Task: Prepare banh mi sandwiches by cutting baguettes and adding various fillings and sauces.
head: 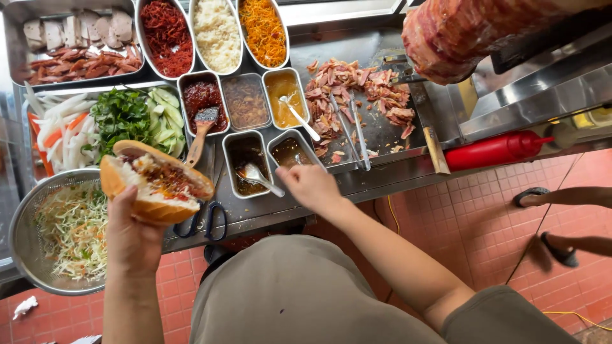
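My left hand (131, 239) at lower left of frame, clamped under a split, filled baguette sandwich (155, 181), my right hand (311, 186) at centre, fingers pinched on a spoon handle (297, 159) in a dark sauce tin (294, 150), shredded cabbage colander (25, 216) beside.

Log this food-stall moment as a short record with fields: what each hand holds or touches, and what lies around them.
left hand: holds a split, filled bread roll above the counter
right hand: on a spoon in the small steel sauce tub
neighbouring tub: dark sauce with a spoon
below roll: steel bowl of shredded cabbage
griddle: chopped meat, tongs
right edge: red squeeze bottle
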